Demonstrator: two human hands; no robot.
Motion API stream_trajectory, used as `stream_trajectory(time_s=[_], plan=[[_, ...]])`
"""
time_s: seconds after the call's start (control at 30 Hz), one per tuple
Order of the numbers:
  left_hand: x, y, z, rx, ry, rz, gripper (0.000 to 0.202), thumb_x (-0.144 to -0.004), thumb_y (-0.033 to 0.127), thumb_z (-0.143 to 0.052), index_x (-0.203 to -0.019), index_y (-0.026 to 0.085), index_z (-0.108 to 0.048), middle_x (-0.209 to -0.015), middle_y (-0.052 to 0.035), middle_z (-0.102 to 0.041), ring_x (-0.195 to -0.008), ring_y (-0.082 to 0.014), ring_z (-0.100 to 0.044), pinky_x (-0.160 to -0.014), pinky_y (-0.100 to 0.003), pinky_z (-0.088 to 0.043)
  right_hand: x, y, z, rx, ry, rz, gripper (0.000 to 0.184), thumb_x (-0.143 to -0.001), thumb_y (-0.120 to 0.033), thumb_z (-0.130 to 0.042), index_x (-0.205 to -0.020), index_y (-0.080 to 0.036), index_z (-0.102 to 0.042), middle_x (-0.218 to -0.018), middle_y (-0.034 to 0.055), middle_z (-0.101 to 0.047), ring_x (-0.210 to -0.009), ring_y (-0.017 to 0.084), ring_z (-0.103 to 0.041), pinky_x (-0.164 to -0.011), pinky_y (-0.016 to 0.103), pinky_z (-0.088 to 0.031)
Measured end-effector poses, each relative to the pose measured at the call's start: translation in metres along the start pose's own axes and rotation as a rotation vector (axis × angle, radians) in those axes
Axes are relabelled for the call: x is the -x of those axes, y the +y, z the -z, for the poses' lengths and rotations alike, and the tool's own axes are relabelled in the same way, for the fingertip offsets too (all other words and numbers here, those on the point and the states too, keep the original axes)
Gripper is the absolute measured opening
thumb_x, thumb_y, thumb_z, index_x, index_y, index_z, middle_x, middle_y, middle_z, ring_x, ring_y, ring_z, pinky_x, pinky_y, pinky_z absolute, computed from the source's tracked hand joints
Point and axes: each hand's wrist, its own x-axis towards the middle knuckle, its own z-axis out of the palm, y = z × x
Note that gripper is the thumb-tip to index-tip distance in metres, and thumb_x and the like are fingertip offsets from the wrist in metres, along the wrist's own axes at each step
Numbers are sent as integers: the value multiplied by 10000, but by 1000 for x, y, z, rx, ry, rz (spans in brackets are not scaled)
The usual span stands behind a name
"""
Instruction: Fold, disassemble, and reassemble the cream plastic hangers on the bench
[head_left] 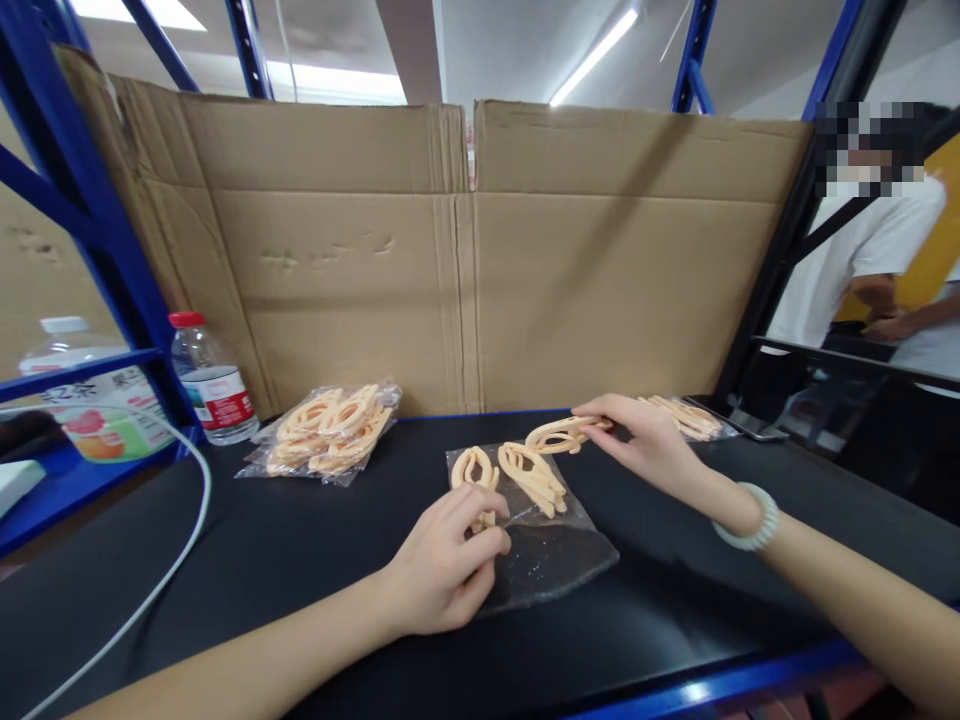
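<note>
Beige looped bands of soft-looking cord lie on and by a clear plastic bag [551, 570] on the black tabletop. My left hand [450, 560] is at the bag's left side, fingers curled over the lower end of one beige loop [474, 464]. A second beige loop [531, 478] rests on the bag's middle, touched by neither hand. Between thumb and fingers, my right hand [645, 440] pinches the right end of a third beige loop [551, 436], just beyond the bag's upper right edge. A pale bracelet [750, 518] circles my right wrist.
A filled bag of beige loops [330, 430] lies back left, beside a red-capped bottle [214, 385]. Another beige bundle [690, 418] and a phone [750, 424] are at back right. Cardboard [337, 250] walls the rear. A white cable [176, 565] crosses the left. People stand beyond the right frame.
</note>
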Motion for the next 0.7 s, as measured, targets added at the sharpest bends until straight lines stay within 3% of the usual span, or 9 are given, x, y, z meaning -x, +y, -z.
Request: stream_trajectory(time_s=[0.17,0.3,0.37,0.47,0.57,0.7], plan=[[0,-1,-4,14,4,21,298,-796,3,-470,-1016,177,-570,-1020,-96,-588,-875,-206,-539,-776,-363,-469,30,-65,47,112,189,79,118,-868,-157,-638,-980,-188,-618,-867,39,-696,-770,140,-660,-711,245,-535],[-1,-1,-5,11,22,26,377,-808,2,-462,-1133,169,-551,-1055,-108,-593,-921,-216,-551,-799,-370,-486,46,-113,56,101,5,245,160,-941,-117,-485,-986,-167,-630,-843,58,-693,-746,146,-643,-672,253,-533],[-1,-1,-4,3,30,28,416,-806,-1,-457,-1179,164,-537,-1098,-119,-582,-961,-223,-554,-818,-375,-494,49,-127,49,148,-75,398,277,-944,-64,-383,-986,-119,-651,-784,73,-687,-664,157,-618,-605,287,-521],[-2,-1,-4,-11,59,16,464,-800,-12,-453,-1229,154,-517,-1130,-131,-566,-1016,-230,-552,-853,-379,-502,47,-132,25,246,-93,562,303,-897,-34,-380,-899,-93,-677,-753,83,-675,-621,176,-597,-564,322,-504],[-1,-2,-4,-22,90,3,493,-798,-20,-451,-1260,145,-501,-1151,-141,-557,-1056,-235,-548,-887,-388,-502,38,-120,-7,327,-129,645,260,-897,-91,-434,-794,-123,-671,-734,67,-644,-609,175,-578,-563,326,-491],[1,-4,-6,-27,110,3,497,-796,-25,-460,-1266,133,-495,-1174,-154,-546,-1067,-242,-545,-904,-400,-502,23,-94,-43,493,-117,702,218,-908,-113,-469,-808,-118,-664,-777,79,-647,-701,198,-595,-577,322,-472]])
